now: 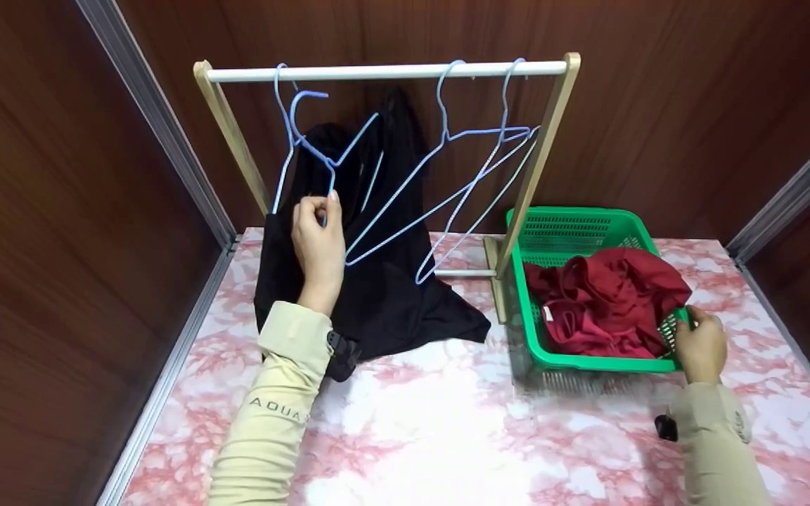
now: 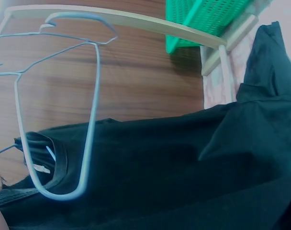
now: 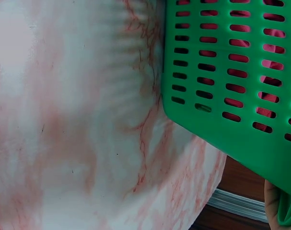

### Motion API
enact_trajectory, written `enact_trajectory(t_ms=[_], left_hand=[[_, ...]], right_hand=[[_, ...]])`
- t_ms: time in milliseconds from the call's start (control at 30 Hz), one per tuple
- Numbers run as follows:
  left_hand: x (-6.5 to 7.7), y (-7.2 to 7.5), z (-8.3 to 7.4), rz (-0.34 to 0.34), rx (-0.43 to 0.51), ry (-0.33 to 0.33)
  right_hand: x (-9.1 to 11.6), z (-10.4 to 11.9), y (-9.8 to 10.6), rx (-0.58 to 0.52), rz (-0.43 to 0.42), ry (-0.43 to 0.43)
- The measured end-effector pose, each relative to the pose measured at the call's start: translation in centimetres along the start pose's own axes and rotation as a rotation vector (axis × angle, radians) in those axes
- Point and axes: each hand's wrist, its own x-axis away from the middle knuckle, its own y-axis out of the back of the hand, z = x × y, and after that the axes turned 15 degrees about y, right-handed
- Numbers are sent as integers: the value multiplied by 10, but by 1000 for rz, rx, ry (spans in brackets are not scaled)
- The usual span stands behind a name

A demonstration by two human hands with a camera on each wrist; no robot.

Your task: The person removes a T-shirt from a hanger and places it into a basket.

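Observation:
My left hand (image 1: 319, 242) pinches a light blue wire hanger (image 1: 332, 164) between thumb and fingers, its hook off the bar. Behind that hand, a black garment (image 1: 391, 302) drapes from a hanger at the rack's left end, its lower part spread onto the table. In the left wrist view the black garment (image 2: 150, 163) fills the lower half, with a bare hanger loop in front. My right hand (image 1: 702, 346) grips the near right corner of a green basket (image 1: 602, 363) holding crumpled red cloth (image 1: 616, 295). The right wrist view shows the basket's slotted wall (image 3: 217, 62).
A small rack with a white bar (image 1: 370, 72) and wooden legs stands at the back. Two bare hangers (image 1: 405, 186) hang toward its right end. The pink-marbled table (image 1: 433, 422) is bounded by brown panels (image 1: 658, 105) at the back and sides.

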Motion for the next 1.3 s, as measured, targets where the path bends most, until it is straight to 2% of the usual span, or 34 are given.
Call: enact_trajectory(t_ms=[300,700,1100,1300], left_hand=[[6,2,23,-37,-6,19],[16,4,56,-11,-6,-73],[29,-1,83,3,-42,-110],[35,-2,93,16,-67,-80]], right_hand=[[2,1,-1,-2,-25,15],[2,1,0,4,-7,-1],[2,0,0,6,-10,14],[3,-1,-1,18,-8,14]])
